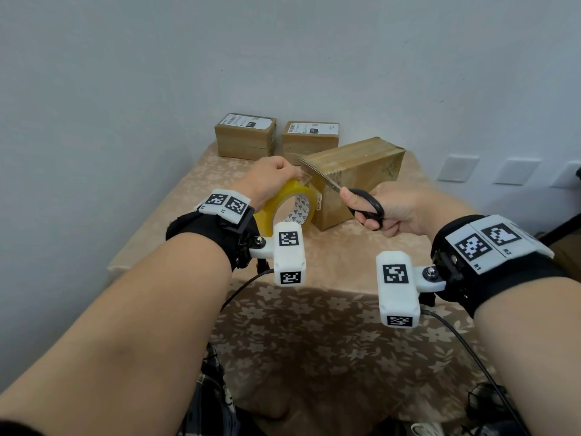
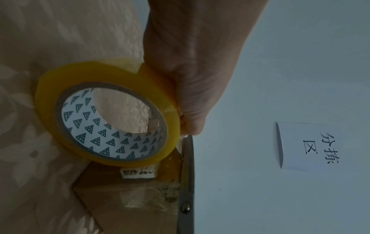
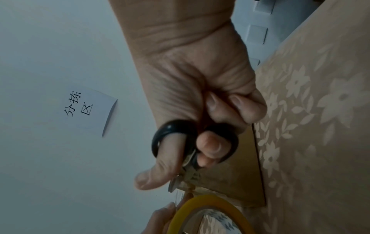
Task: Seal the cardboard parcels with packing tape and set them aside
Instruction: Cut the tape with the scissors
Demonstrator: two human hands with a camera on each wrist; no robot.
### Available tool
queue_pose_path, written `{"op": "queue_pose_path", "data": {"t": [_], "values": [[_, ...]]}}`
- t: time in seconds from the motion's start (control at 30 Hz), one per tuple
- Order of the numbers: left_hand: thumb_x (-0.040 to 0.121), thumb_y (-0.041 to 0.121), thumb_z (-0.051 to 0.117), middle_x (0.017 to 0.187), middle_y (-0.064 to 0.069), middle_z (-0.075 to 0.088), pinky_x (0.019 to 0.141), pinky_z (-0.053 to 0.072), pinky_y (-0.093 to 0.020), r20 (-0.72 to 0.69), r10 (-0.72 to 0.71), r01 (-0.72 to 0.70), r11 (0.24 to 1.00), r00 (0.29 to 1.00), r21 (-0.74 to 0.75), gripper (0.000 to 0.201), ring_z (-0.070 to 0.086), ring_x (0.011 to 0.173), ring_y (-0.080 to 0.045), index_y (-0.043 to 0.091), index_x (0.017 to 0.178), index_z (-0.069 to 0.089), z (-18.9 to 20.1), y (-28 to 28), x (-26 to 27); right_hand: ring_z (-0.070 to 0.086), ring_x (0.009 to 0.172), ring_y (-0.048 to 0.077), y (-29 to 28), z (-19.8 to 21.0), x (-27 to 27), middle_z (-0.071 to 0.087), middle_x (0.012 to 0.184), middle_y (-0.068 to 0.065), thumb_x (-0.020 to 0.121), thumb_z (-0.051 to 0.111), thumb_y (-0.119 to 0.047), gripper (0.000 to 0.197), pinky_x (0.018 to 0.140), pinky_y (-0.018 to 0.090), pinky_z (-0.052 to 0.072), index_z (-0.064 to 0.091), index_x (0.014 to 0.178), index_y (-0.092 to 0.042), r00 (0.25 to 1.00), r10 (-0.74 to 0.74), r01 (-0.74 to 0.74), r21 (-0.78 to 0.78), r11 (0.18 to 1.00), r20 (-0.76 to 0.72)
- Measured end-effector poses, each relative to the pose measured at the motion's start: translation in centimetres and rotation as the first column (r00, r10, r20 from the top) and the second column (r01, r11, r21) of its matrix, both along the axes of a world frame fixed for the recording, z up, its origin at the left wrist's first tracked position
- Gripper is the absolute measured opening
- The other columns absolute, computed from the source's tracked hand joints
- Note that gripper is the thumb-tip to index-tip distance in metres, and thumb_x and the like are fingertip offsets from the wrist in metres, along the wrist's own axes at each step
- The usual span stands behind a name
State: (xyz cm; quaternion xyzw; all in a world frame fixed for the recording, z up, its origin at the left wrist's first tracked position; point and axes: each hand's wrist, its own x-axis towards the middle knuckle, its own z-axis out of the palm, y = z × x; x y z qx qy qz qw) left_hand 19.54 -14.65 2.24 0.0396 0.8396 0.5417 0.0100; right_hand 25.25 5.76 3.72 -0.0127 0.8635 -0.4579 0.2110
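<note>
The left hand (image 1: 273, 177) grips the tape roll (image 1: 287, 206) just left of the near parcel (image 1: 353, 174); the right hand (image 1: 388, 212) holds scissors (image 1: 333, 184), blades pointing far-left across the stretched tape between them.

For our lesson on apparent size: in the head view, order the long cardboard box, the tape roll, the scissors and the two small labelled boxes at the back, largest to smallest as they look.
1. Long cardboard box.
2. Tape roll, partly hidden by the left hand.
3. Scissors, held in the right hand.
Small boxes: alike, farther away, so unranked.
</note>
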Motion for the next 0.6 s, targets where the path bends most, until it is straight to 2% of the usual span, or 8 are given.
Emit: {"op": "queue_pose_path", "data": {"t": [0.1,0.23,0.3,0.4,0.5,0.6], "values": [[0.085,0.025,0.068,0.081,-0.002,0.064,0.04,0.039,-0.01,-0.001,0.012,-0.012,1.0,1.0,0.004,0.018,0.055,0.059,-0.01,0.017,0.074,0.056,0.0,-0.1,0.0,0.021,0.034,0.007,0.3,-0.3,0.0,0.046,0.043,-0.001,0.063,0.055,-0.07,0.059,0.04,0.017,0.015,0.051,0.06,-0.011,1.0,0.028,-0.029,0.067,0.997,0.013],[0.084,0.021,0.067,0.073,0.0,0.057,0.046,0.041,-0.017,-0.01,0.023,-0.023,0.999,1.0,-0.032,0.02,0.054,0.06,-0.012,0.017,0.071,0.053,0.0,-0.5,0.2,0.025,0.037,0.008,0.4,-0.5,-0.1,0.05,0.046,-0.001,0.062,0.054,-0.075,0.061,0.043,0.018,0.018,0.054,0.061,-0.013,0.999,0.051,-0.052,0.18,0.982,0.009],[0.086,0.02,0.065,0.07,0.001,0.055,0.045,0.039,-0.016,-0.032,0.026,-0.028,0.997,0.999,-0.071,0.02,0.05,0.058,-0.011,0.017,0.07,0.053,0.1,-0.8,0.5,0.027,0.039,0.01,0.2,-0.9,-0.3,0.052,0.048,-0.002,0.062,0.053,-0.078,0.065,0.045,0.02,0.019,0.056,0.061,-0.013,0.997,0.069,-0.073,0.252,0.965,0.023],[0.087,0.017,0.063,0.07,0.002,0.057,0.049,0.039,-0.017,-0.054,0.019,-0.024,0.995,0.998,-0.092,0.018,0.049,0.059,-0.011,0.016,0.07,0.056,-0.1,-1.4,0.8,0.031,0.044,0.013,0.0,-1.8,-0.5,0.053,0.049,-0.002,0.069,0.055,-0.078,0.066,0.046,0.021,0.023,0.06,0.065,-0.012,0.995,0.085,-0.096,0.378,0.921,0.045],[0.086,0.019,0.064,0.079,-0.002,0.062,0.055,0.04,-0.021,-0.06,0.01,-0.015,0.996,0.998,-0.083,0.012,0.052,0.066,-0.013,0.014,0.076,0.06,-0.3,-1.7,1.2,0.034,0.044,0.013,0.1,-2.5,-0.8,0.053,0.049,-0.002,0.074,0.056,-0.074,0.063,0.045,0.022,0.026,0.06,0.068,-0.011,0.999,0.046,-0.047,0.425,0.904,0.012],[0.086,0.021,0.065,0.077,0.001,0.06,0.053,0.038,-0.018,-0.078,0.015,-0.021,0.996,0.997,-0.082,0.013,0.05,0.065,-0.01,0.015,0.077,0.058,-0.3,-1.6,1.4,0.038,0.043,0.013,0.4,-2.8,-1.1,0.052,0.051,0.0,0.079,0.056,-0.07,0.061,0.046,0.021,0.028,0.057,0.067,-0.01,0.999,0.019,0.005,0.463,0.886,-0.047]]}}
